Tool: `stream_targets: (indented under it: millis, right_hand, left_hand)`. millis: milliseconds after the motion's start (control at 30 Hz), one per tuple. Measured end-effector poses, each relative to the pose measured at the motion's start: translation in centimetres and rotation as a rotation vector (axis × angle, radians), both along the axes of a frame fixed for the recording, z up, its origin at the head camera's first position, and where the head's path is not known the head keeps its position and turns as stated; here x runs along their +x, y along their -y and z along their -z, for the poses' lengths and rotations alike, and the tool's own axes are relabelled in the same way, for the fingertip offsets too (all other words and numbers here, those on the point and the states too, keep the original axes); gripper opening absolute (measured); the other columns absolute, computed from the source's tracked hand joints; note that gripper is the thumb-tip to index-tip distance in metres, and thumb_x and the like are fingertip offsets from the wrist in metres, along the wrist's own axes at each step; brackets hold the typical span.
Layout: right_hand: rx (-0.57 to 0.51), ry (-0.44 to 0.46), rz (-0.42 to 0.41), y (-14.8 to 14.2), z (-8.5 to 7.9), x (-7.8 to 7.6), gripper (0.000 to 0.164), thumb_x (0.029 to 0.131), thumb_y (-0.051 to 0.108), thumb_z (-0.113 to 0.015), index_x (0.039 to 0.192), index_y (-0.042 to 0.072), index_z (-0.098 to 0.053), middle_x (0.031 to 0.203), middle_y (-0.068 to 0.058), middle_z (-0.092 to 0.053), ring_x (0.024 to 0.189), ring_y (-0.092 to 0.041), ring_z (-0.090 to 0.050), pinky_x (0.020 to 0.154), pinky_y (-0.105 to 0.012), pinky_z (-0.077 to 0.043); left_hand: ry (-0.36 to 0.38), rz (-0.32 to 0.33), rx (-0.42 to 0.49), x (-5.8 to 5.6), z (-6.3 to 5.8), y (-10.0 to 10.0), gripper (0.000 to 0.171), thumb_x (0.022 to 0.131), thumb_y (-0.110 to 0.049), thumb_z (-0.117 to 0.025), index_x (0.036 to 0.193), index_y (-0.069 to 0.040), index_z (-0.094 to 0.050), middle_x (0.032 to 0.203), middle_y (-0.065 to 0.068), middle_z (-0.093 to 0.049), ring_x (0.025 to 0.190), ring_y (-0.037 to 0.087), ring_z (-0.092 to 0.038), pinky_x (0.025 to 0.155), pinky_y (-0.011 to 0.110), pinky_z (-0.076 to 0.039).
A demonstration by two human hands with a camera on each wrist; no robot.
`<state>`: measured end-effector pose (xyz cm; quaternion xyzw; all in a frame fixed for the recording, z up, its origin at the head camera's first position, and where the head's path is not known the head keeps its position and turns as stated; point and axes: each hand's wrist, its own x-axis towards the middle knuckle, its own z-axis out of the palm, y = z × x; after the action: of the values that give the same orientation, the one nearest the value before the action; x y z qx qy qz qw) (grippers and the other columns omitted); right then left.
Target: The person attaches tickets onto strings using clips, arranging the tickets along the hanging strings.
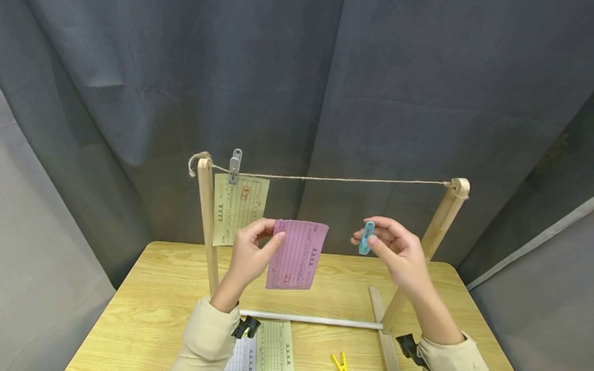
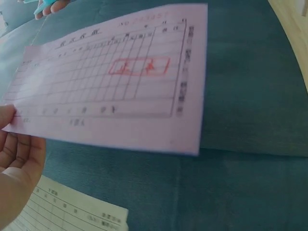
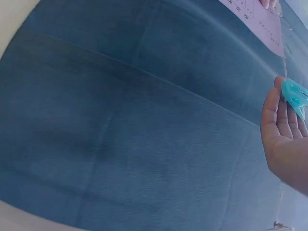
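Note:
My left hand (image 1: 253,249) pinches a pink printed slip (image 1: 298,256) by its upper left corner, below a string (image 1: 346,179) stretched between two wooden posts. In the left wrist view the pink slip (image 2: 110,82) shows ruled columns and a red stamp. My right hand (image 1: 398,252) holds a light blue clothespin (image 1: 366,238) between thumb and fingers, to the right of the slip. The same clothespin (image 3: 294,95) appears at the fingertips in the right wrist view. On the string's left end a grey clothespin (image 1: 235,167) holds a yellow slip (image 1: 239,208).
The wooden posts (image 1: 435,226) stand on a wood-grain table (image 1: 140,305), joined low down by a white bar (image 1: 317,320). A yellow clothespin (image 1: 341,367) lies at the front. Left of it are a green slip (image 1: 276,348) and a white slip (image 1: 242,361). Grey curtains (image 1: 280,97) hang behind.

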<state>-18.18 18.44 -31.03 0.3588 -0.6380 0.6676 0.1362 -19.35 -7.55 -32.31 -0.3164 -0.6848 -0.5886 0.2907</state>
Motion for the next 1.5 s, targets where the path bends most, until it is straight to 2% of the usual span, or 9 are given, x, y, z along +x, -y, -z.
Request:
stream_targets:
  millis: [200, 300, 667, 833, 933, 1133, 1233, 1367, 1500]
  right_hand:
    - [-0.020, -0.036, 0.019, 0.7, -2.0, -0.1, 0.027, 0.088, -0.011, -0.048, 0.113, -0.002, -0.055, 0.094, -0.010, -0.067, 0.086, -0.021, -0.065, 0.078, -0.029, -0.051]
    - [-0.036, -0.039, 0.009, 1.0, -2.9, -0.2, 0.027, 0.088, -0.011, -0.049, 0.113, -0.002, -0.055, 0.094, -0.010, -0.067, 0.086, -0.022, -0.065, 0.078, -0.030, -0.051]
    - [-0.042, -0.049, 0.005, 2.5, -6.5, -1.2, 0.022, 0.086, -0.006, -0.054, 0.108, -0.002, -0.055, 0.093, -0.010, -0.068, 0.086, -0.023, -0.065, 0.083, -0.033, -0.049]
    - [-0.036, -0.033, -0.003, 3.5, -8.5, -2.2, 0.019, 0.087, -0.004, -0.055, 0.105, 0.001, -0.056, 0.092, -0.009, -0.068, 0.087, -0.023, -0.065, 0.088, -0.032, -0.046]
    - [-0.039, -0.032, -0.002, 4.2, -9.5, -2.9, 0.019, 0.086, -0.005, -0.056, 0.103, 0.002, -0.057, 0.091, -0.009, -0.068, 0.087, -0.024, -0.065, 0.086, -0.033, -0.047]
    - [-0.045, -0.010, 0.027, 5.7, -10.0, -4.3, 0.024, 0.082, -0.010, -0.057, 0.101, 0.004, -0.062, 0.088, -0.008, -0.067, 0.080, -0.020, -0.064, 0.074, -0.032, -0.052]
    - [-0.041, 0.006, 0.044, 6.2, -10.1, -4.8, 0.025, 0.081, -0.009, -0.058, 0.100, 0.006, -0.064, 0.085, -0.004, -0.066, 0.077, -0.016, -0.063, 0.075, -0.029, -0.051]
    - [-0.029, 0.011, 0.053, 6.8, -10.4, -5.4, 0.021, 0.082, -0.005, -0.061, 0.102, -0.003, -0.061, 0.083, -0.004, -0.066, 0.073, -0.015, -0.062, 0.076, -0.029, -0.050]
    - [0.005, 0.026, 0.077, 7.2, -10.5, -5.8, 0.023, 0.081, -0.001, -0.064, 0.102, -0.008, -0.059, 0.081, -0.004, -0.066, 0.069, -0.014, -0.061, 0.075, -0.029, -0.050]
  left_hand:
    - [0.095, 0.015, 0.115, -1.6, 0.7, -0.1, 0.010, 0.077, 0.016, -0.061, 0.087, 0.015, -0.059, 0.080, 0.024, -0.062, 0.070, 0.010, -0.056, 0.067, 0.024, -0.051]
    - [0.115, 0.026, 0.152, -1.9, 0.6, -0.2, 0.010, 0.078, 0.013, -0.061, 0.088, 0.014, -0.060, 0.081, 0.024, -0.062, 0.070, 0.011, -0.055, 0.065, 0.021, -0.049]
    - [0.138, 0.039, 0.175, -2.7, -0.7, -0.5, 0.011, 0.080, 0.009, -0.062, 0.090, 0.013, -0.061, 0.081, 0.023, -0.061, 0.068, 0.012, -0.055, 0.061, 0.021, -0.048]
    - [0.150, 0.031, 0.182, -2.9, -1.1, -0.7, 0.012, 0.079, 0.009, -0.063, 0.089, 0.013, -0.061, 0.079, 0.024, -0.060, 0.066, 0.012, -0.054, 0.059, 0.020, -0.047]
    - [0.159, 0.020, 0.192, -3.0, -1.4, -0.8, 0.011, 0.078, 0.008, -0.064, 0.088, 0.013, -0.061, 0.078, 0.024, -0.061, 0.065, 0.011, -0.054, 0.058, 0.020, -0.047]
    - [0.205, -0.020, 0.239, -3.3, -1.7, -0.9, 0.011, 0.077, 0.007, -0.066, 0.086, 0.012, -0.063, 0.077, 0.022, -0.062, 0.064, 0.010, -0.055, 0.058, 0.020, -0.048]
    - [0.212, -0.028, 0.256, -3.5, -1.8, -0.9, 0.011, 0.077, 0.007, -0.066, 0.086, 0.013, -0.063, 0.077, 0.023, -0.063, 0.064, 0.010, -0.056, 0.058, 0.020, -0.048]
    - [0.206, -0.026, 0.298, -3.9, -1.9, -0.9, 0.012, 0.076, 0.008, -0.067, 0.085, 0.015, -0.062, 0.077, 0.023, -0.063, 0.064, 0.009, -0.057, 0.059, 0.019, -0.049]
    - [0.205, -0.033, 0.322, -4.1, -1.8, -1.0, 0.013, 0.075, 0.008, -0.067, 0.084, 0.016, -0.061, 0.077, 0.021, -0.064, 0.065, 0.008, -0.058, 0.060, 0.019, -0.049]
